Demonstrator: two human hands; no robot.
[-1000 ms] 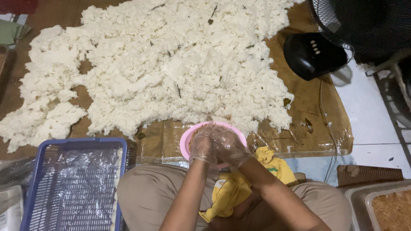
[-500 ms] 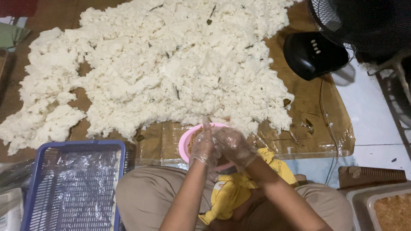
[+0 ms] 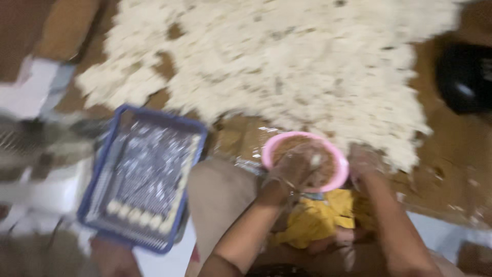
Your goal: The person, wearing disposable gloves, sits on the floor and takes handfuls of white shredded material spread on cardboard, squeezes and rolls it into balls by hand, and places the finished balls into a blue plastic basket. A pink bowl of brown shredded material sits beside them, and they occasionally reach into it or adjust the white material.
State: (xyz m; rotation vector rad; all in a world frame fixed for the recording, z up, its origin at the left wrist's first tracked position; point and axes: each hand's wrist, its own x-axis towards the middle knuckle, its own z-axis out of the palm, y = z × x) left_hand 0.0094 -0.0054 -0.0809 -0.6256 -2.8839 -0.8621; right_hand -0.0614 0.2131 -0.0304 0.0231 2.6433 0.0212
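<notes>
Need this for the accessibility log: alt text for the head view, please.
Blurred top-down view: a seated person's left hand is over a pink bowl, right hand beside it, before a wide spread of white clumped food. A blue basket with small pale balls sits to their left.

Brown mat (image 3: 451, 169) apparently bears rice (image 3: 307, 61).

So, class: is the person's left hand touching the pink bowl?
Cannot tell. In the blurred head view the left hand overlaps the pink bowl, reaching over or into it, but motion blur hides any plain contact or gap.
</notes>
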